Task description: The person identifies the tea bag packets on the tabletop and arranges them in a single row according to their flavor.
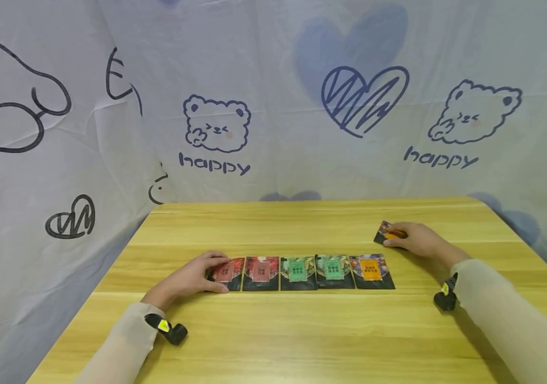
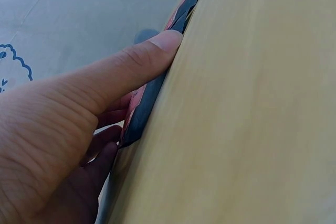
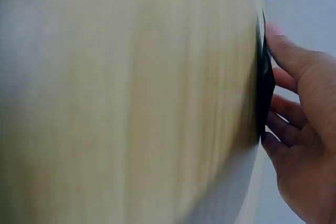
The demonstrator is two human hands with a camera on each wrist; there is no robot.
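A row of flat packets runs across the table. My left hand (image 1: 191, 277) holds the leftmost red packet (image 1: 232, 274), thumb at its near edge and index finger at its far edge. The left wrist view shows the thumb on this packet's dark strip (image 2: 144, 111), other fingers along its end. Beside it lie another red packet (image 1: 261, 282), two green packets (image 1: 298, 272) (image 1: 334, 271) and an orange-labelled packet (image 1: 372, 272). Behind the row's right end, my right hand (image 1: 419, 240) pinches a second orange-labelled packet (image 1: 380, 236), partly covered by fingers; its dark edge (image 3: 264, 85) appears in the right wrist view.
The packets are on a light wood-grain table (image 1: 273, 336). A pale cloth (image 1: 283, 80) with bear and heart drawings hangs behind it and along the left. Each wrist wears a small black camera (image 1: 175, 334) on a strap.
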